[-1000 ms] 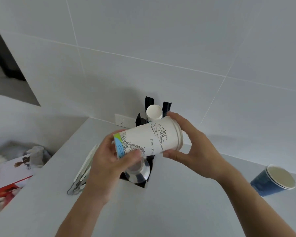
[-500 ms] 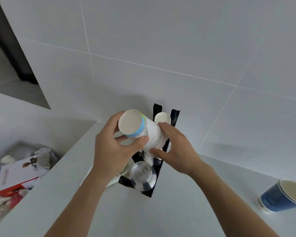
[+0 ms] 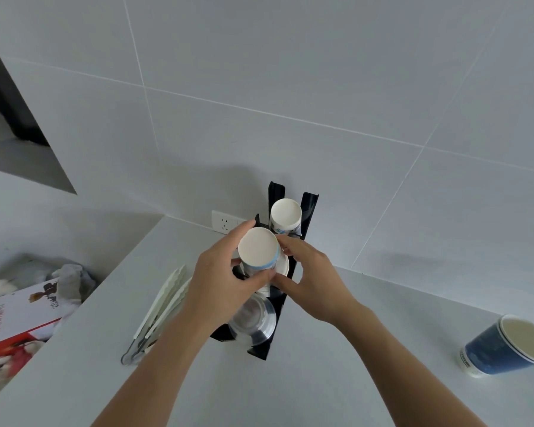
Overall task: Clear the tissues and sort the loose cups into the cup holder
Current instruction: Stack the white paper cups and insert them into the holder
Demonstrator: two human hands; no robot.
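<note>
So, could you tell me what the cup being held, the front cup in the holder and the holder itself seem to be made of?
Held cup: matte white paper, printed blue band. Front cup: clear glossy plastic, see-through with glints. Cup holder: black, smooth, probably plastic or acrylic; hard to tell.

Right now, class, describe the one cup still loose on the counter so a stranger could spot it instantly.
Start at the black cup holder against the tiled wall, then look far right along the white counter. There stands the blue cup, upright, alone, the only dark-coloured one.

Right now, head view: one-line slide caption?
Both hands seat an inverted paper cup into the black cup holder.
</note>
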